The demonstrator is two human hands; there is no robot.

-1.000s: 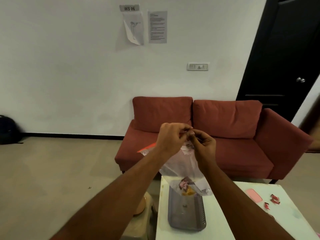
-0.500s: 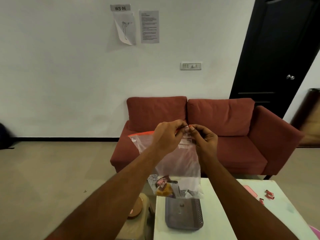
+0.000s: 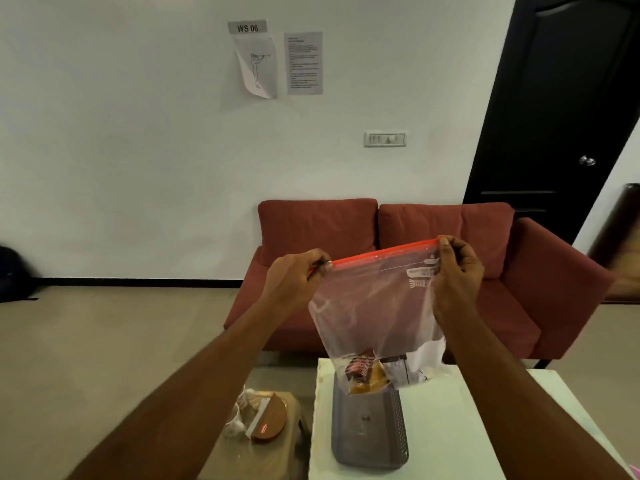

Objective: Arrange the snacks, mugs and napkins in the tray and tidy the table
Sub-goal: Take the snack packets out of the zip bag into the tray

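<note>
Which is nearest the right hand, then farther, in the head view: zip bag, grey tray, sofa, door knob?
1. zip bag: pinched by the right hand at its top corner.
2. grey tray: below, on the table.
3. sofa: behind the table.
4. door knob: far right.

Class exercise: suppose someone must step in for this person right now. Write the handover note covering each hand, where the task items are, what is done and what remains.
Left hand: pinching the left end of the zip bag's red seal.
Right hand: pinching the right end; the seal looks shut.
Bag hangs in the air above the grey tray, snack packets at its bottom.
Tray sits on the white table, nearly bare inside.
Done: nothing arranged in the tray yet.
Left: snacks into the tray; mugs and napkins not in view.
</note>
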